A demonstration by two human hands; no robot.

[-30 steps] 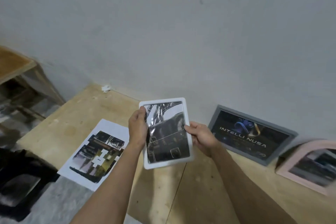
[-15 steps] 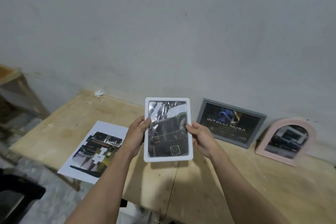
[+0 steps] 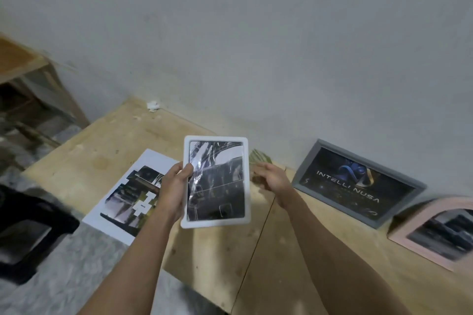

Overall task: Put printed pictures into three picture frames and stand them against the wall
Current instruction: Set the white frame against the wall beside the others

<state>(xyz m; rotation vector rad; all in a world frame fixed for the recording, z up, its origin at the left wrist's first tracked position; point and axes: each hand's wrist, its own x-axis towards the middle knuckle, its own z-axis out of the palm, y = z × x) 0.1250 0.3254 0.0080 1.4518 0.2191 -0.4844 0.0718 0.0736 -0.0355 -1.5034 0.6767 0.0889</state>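
My left hand [image 3: 174,192] grips the left edge of a white rounded picture frame [image 3: 216,222] with a dark glossy print in it, held upright above the wooden table [image 3: 268,258]. My right hand [image 3: 272,179] hovers just right of the frame, fingers apart and blurred, not touching it. A grey frame [image 3: 358,181] with a dark "INTELLI NUSA" print leans against the wall [image 3: 256,46]. A pink arched frame [image 3: 435,233] with a dark picture leans against the wall to its right.
A white sheet with a cut-up dark print [image 3: 133,197] lies on the table's left part. A black stool [image 3: 28,233] stands on the floor at the left. A wooden bench [image 3: 23,64] is at the far left. A small white scrap [image 3: 153,105] lies by the wall.
My right hand has let go of the white frame and moved a little to the right. My left hand alone holds it now. The camera has tilted.
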